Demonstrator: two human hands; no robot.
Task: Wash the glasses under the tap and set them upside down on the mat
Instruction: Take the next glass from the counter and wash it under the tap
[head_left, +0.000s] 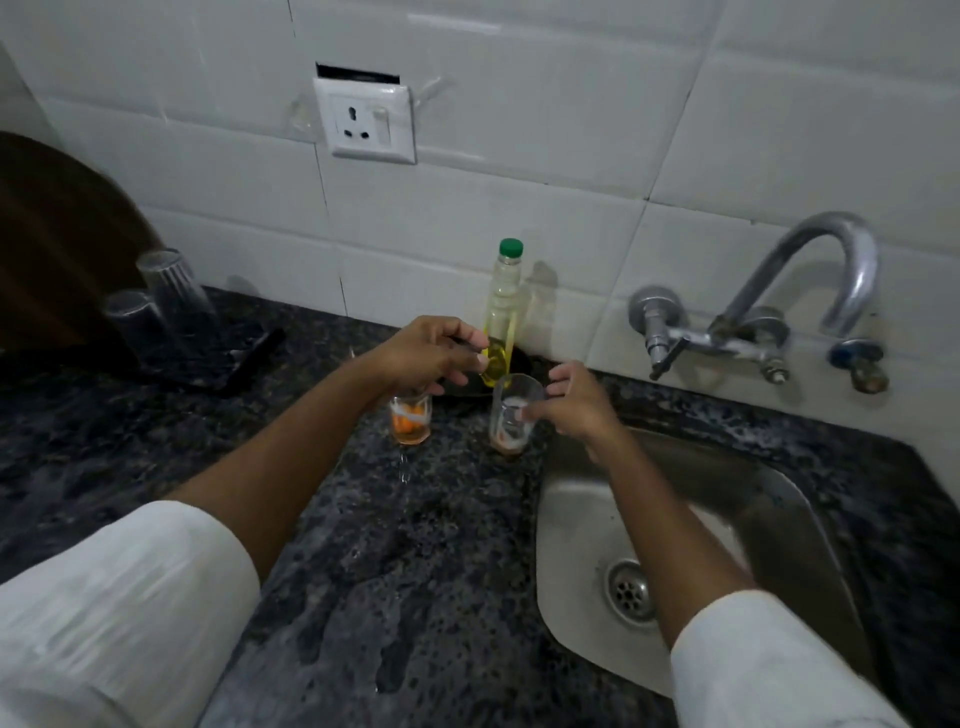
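Two dirty glasses stand upright on the dark granite counter. The left glass (410, 418) holds orange residue; my left hand (423, 358) hovers over its rim, fingers curled around the top. The right glass (511, 415) has whitish residue; my right hand (571, 400) grips its side, thumb on the near wall. Two clean glasses (166, 296) stand upside down on the black mat (244, 364) at the far left. The curved steel tap (810, 280) sits on the wall at right, with no water seen running.
A steel sink (571, 519) with a drain lies at the lower right. A bottle of yellow liquid with a green cap (501, 312) stands against the tiled wall behind the glasses. A wall socket (366, 122) is above. The counter is wet.
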